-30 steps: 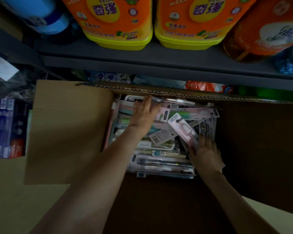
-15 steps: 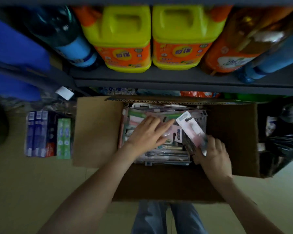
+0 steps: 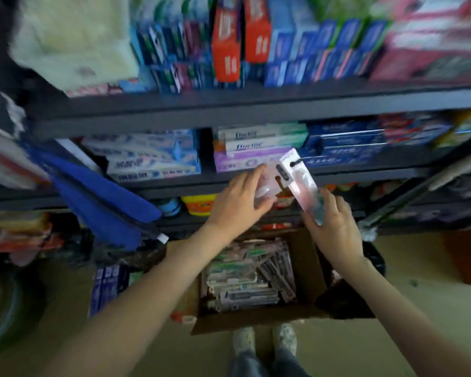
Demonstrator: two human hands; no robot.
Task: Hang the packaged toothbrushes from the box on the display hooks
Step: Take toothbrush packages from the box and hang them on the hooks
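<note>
My right hand (image 3: 333,227) grips the lower end of a pink packaged toothbrush (image 3: 301,183), held upright in front of the shelves. A dark hook (image 3: 307,159) passes through the hang hole at its top. My left hand (image 3: 239,202) holds a second pink toothbrush pack (image 3: 268,183) just to its left. Below both hands, the open cardboard box (image 3: 305,257) stands on the floor with several toothbrush packs (image 3: 245,278) inside.
Dark metal shelves (image 3: 229,107) carry toothpaste boxes (image 3: 259,148) at hand height and more boxes above. A blue cloth (image 3: 98,197) hangs at the left. Blue packs (image 3: 106,284) lie on the floor left of the box. My feet (image 3: 264,338) stand behind the box.
Both hands rose out of the box to shelf height. My right hand brought its pink pack up to the hook; my left hand now holds a pack. The view tilted up.
</note>
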